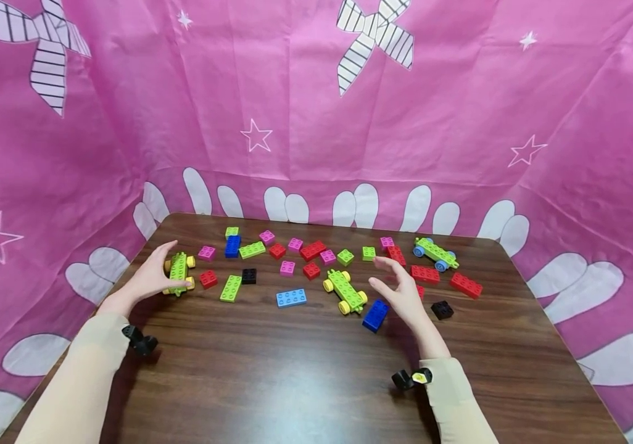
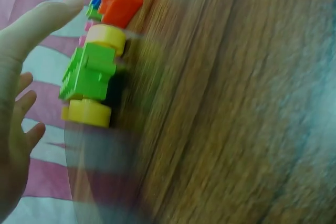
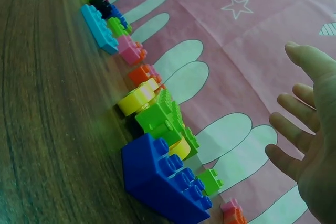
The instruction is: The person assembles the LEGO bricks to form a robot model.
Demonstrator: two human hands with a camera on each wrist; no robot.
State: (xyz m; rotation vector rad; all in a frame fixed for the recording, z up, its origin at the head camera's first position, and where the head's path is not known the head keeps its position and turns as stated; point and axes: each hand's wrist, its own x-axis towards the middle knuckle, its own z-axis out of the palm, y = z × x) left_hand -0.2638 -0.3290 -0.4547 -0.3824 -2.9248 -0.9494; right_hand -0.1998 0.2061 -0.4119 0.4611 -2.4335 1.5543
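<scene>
My left hand (image 1: pixel 152 271) hovers over a green toy car base with yellow wheels (image 1: pixel 179 273) at the table's left, thumb and fingers spread to either side of it. In the left wrist view, a gap shows between the fingers and the car base (image 2: pixel 89 74). My right hand (image 1: pixel 404 293) is held above the table, fingers apart and nothing between them. Nearest to it are a dark blue brick (image 1: pixel 375 316) and a second green car base with yellow wheels (image 1: pixel 345 291). The right wrist view shows that blue brick (image 3: pixel 157 179) large in front.
A green car base with blue wheels (image 1: pixel 435 253) stands at the back right, near red bricks (image 1: pixel 466 285) and a black brick (image 1: pixel 442 309). A light blue brick (image 1: pixel 291 298) lies mid-table. Several pink, red and green bricks are scattered behind it. Pink cloth (image 1: pixel 305 123) hangs around the wooden table (image 1: pixel 239 376).
</scene>
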